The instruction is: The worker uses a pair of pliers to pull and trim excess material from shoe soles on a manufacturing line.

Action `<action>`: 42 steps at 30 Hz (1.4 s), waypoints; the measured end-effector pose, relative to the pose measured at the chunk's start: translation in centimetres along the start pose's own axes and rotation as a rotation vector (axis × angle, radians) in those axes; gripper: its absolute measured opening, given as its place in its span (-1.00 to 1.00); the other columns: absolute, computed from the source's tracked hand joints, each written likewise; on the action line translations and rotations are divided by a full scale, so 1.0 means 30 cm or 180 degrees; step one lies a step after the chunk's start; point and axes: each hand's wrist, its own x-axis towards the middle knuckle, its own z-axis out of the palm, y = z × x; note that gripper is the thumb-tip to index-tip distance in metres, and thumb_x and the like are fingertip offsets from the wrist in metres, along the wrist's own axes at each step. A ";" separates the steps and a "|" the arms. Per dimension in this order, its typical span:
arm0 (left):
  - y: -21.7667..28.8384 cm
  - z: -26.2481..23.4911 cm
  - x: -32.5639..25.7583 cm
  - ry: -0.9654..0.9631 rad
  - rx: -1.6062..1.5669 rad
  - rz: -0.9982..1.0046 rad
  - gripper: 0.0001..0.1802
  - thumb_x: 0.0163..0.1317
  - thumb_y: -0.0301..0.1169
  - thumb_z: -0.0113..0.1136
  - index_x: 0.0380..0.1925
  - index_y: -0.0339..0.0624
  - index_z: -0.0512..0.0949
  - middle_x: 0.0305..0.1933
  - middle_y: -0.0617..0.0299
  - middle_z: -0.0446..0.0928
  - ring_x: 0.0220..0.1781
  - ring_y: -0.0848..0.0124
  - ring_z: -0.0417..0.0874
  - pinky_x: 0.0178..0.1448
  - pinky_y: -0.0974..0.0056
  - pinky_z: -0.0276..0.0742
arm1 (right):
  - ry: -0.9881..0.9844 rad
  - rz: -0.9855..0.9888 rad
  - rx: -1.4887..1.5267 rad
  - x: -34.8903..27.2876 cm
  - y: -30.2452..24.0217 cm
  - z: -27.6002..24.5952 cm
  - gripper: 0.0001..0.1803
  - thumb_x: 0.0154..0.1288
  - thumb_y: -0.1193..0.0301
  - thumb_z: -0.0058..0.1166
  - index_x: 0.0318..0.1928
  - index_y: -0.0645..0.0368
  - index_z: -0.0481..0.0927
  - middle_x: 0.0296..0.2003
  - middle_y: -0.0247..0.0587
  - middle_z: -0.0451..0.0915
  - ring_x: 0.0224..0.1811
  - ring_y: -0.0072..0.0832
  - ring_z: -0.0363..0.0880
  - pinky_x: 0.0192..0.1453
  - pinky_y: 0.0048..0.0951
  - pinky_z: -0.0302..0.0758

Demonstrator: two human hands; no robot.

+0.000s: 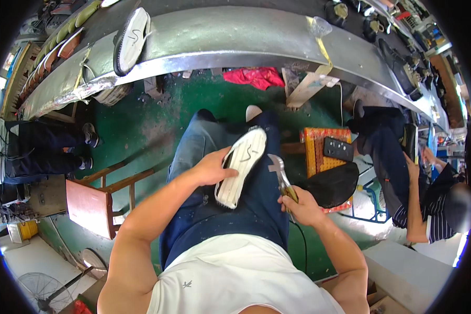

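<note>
The left hand [210,168] wraps the side of a white rubber-soled shoe [240,166], sole up, resting across the lap on the dark blue apron [256,209]. That grip is clenched on the shoe. The right hand [303,206] is closed round the yellow-handled metal pincers [283,180], whose silvery head sits just beside the sole's edge, not clearly touching. To do this well, I'd judge the shoe should stay braced against the thigh, and the tool should meet the edge squarely, with short, controlled bites. Up ahead, another white-soled shoe [131,39] lies on the curved grey metal counter [235,36].
</note>
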 end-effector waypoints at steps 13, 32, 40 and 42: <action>0.032 0.155 -0.100 0.1717 0.0598 0.0705 -0.69 0.45 -0.27 0.14 -0.42 -0.23 0.63 -0.42 -0.09 0.61 -0.34 -0.13 0.66 -0.24 -0.02 0.59 | -0.1459 0.0520 -0.1163 0.175 -0.407 -0.095 -0.72 0.46 0.28 0.11 -0.08 0.28 0.57 -0.29 -0.16 0.70 -0.27 -0.41 0.69 -0.19 -0.32 0.59; -0.109 0.238 0.069 0.0951 -0.2235 -0.0065 -0.22 0.52 -0.21 0.15 0.61 -0.08 0.05 0.50 0.04 0.35 0.45 0.36 0.39 0.49 0.31 0.28 | 0.0441 -0.0983 -0.2198 0.227 -0.162 0.046 -0.67 0.45 0.35 0.12 0.07 0.33 0.52 -0.20 0.12 0.67 -0.19 -0.03 0.69 -0.08 -0.09 0.61; 0.000 0.165 0.042 0.1177 0.0499 0.0923 -0.38 0.46 -0.34 0.01 0.52 0.11 0.25 0.22 -0.29 0.51 0.12 -0.25 0.61 0.22 -0.06 0.59 | -0.0592 0.0280 0.1365 0.252 0.025 0.050 -0.70 0.55 0.30 0.07 0.07 0.27 0.55 -0.27 -0.26 0.66 -0.37 -0.56 0.60 -0.52 -0.48 0.50; 0.018 0.150 0.041 0.0908 0.0929 0.0505 -0.42 0.49 -0.29 -0.02 0.50 0.18 0.29 0.22 -0.33 0.51 0.03 -0.25 0.67 0.14 -0.10 0.62 | -0.1211 0.0806 0.2117 0.227 -0.031 -0.029 -0.68 0.56 0.29 0.06 0.11 0.29 0.52 -0.20 -0.20 0.65 -0.31 -0.52 0.66 -0.54 -0.51 0.51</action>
